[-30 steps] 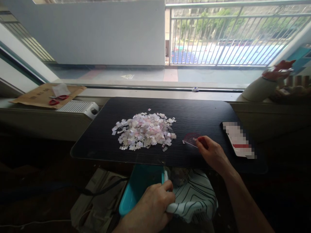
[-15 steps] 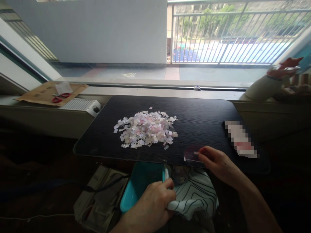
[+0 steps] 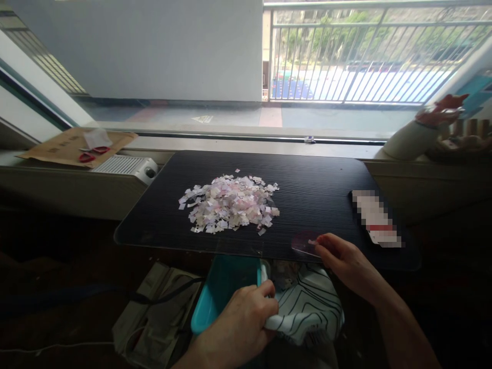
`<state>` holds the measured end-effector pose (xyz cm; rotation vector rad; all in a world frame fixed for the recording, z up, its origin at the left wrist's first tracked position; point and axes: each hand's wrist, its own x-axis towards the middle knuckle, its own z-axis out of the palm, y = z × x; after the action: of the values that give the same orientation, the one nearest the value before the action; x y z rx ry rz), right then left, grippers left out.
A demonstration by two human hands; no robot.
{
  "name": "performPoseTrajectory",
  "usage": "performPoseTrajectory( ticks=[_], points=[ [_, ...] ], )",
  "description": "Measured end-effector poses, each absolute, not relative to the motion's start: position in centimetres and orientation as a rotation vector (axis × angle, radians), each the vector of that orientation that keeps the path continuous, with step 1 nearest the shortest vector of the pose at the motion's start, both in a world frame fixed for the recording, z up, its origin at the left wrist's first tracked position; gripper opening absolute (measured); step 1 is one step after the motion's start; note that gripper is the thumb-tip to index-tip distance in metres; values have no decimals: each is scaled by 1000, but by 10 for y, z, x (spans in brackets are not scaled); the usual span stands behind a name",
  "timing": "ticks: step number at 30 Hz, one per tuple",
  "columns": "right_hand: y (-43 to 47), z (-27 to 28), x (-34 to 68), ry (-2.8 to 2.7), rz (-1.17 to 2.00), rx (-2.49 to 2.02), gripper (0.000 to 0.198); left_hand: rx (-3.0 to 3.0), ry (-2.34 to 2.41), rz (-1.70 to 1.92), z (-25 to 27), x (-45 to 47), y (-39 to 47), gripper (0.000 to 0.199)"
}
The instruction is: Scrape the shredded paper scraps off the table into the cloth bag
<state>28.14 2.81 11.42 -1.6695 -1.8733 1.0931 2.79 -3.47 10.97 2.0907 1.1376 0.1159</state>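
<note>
2 hands, 1 see-thru pc, 1 scrap pile, 1 bag, 1 bin

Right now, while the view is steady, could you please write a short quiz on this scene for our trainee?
1. Which hand grips the edge of the white bag with black lines?
A) left
B) right
C) neither

2. True or false: the red-handled scissors lie on the black table.

3. What does the right hand pinch?

Key
1. A: the left hand grips it.
2. False: they lie on the brown paper by the window.
3. A see-through pinkish piece, near the table's front edge; whether it touches the table is unclear.
</note>
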Motion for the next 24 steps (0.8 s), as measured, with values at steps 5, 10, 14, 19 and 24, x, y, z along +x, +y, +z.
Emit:
performPoseTrajectory(
  ticks=[5, 10, 14, 19, 24],
  points=[
    [25, 122, 277, -1973, 1232, -1634, 23, 2101, 1115, 132, 109, 27, -37, 13],
    [36, 116, 264, -1814, 1050, -1632, 25, 2134, 1126, 104, 108, 29, -37, 14],
    [51, 107, 248, -1758, 905, -1660, 27, 2210, 1103, 58, 109, 33, -35, 10],
    [63, 105, 229, -1925, 743, -1638, 25, 2257, 1104, 48, 108, 34, -34, 12],
    [65, 104, 224, -2029, 735, -1628, 24, 2258, 1103, 64, 106, 33, -36, 10]
  ],
)
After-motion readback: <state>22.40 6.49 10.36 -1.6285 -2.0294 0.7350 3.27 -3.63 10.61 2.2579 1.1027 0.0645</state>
